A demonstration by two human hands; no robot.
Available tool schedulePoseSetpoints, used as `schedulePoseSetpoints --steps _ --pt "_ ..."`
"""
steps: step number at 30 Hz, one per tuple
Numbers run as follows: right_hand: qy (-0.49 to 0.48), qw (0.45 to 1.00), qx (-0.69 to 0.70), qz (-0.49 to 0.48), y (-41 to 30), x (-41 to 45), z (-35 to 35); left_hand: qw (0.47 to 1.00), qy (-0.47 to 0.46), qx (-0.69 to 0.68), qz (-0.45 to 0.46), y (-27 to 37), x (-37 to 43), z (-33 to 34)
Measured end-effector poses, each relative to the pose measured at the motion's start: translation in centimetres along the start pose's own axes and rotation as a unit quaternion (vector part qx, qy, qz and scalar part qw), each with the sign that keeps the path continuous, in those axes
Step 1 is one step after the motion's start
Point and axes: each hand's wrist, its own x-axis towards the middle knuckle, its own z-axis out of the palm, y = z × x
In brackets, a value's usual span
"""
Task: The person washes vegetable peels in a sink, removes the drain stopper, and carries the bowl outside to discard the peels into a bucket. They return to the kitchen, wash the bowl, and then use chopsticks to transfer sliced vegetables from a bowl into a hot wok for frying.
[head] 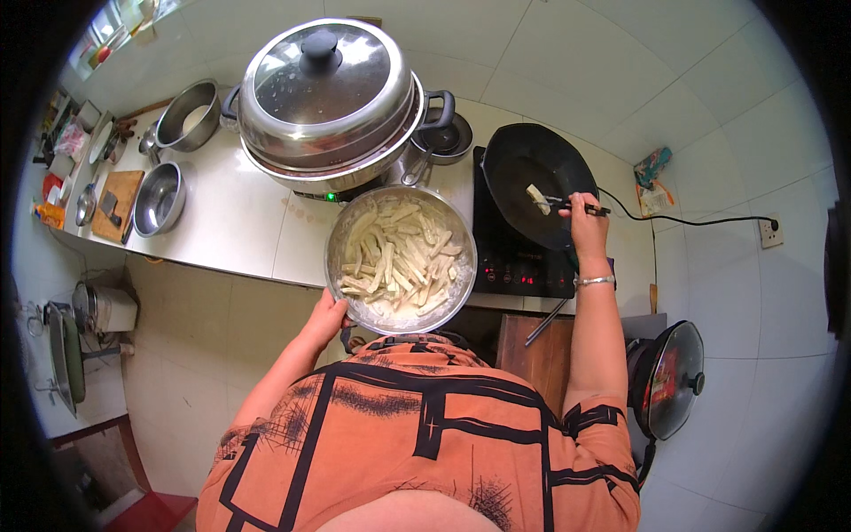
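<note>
My left hand (pixel 324 319) grips the near left rim of a round stainless steel bowl (pixel 468 282). Inside it lie many pale food strips (pixel 399 259) coated in a whitish batter. Over a black wok (pixel 508 179) on the right, my right hand (pixel 588 229) holds dark chopsticks (pixel 565 203). One coated strip (pixel 538 199) is at their tips, above the wok's interior; whether it touches the wok I cannot tell. Beneath the wok is a black induction cooktop (pixel 492 256) with lit red indicators.
A large lidded steel pot (pixel 326 143) stands behind the bowl. A ladle (pixel 417 169) and small pan (pixel 462 143) sit between pot and wok. A power cord (pixel 691 223) runs to the wall socket (pixel 771 229). Leftward are metal bowls (pixel 159 199) and a cleaver (pixel 110 207) on a cutting board (pixel 126 189).
</note>
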Motion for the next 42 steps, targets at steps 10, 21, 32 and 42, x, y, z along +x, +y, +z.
schedulePoseSetpoints --steps 10,21,32,42 --pt "0.027 0.999 0.037 -0.008 2.9 4.2 1.8 1.000 0.000 0.001 0.001 1.1 -0.6 0.5" --pt "0.031 0.943 0.331 0.018 -4.0 -3.4 -1.0 1.000 -0.010 0.002 -0.015 2.2 -1.2 0.3" --pt "-0.179 0.911 0.352 0.116 -4.7 -16.2 8.6 1.000 -0.011 0.004 0.019 0.1 0.0 -0.1" --pt "-0.176 0.940 0.276 0.091 -5.3 -16.3 12.1 1.000 -0.024 -0.011 0.002 0.4 0.0 0.0"
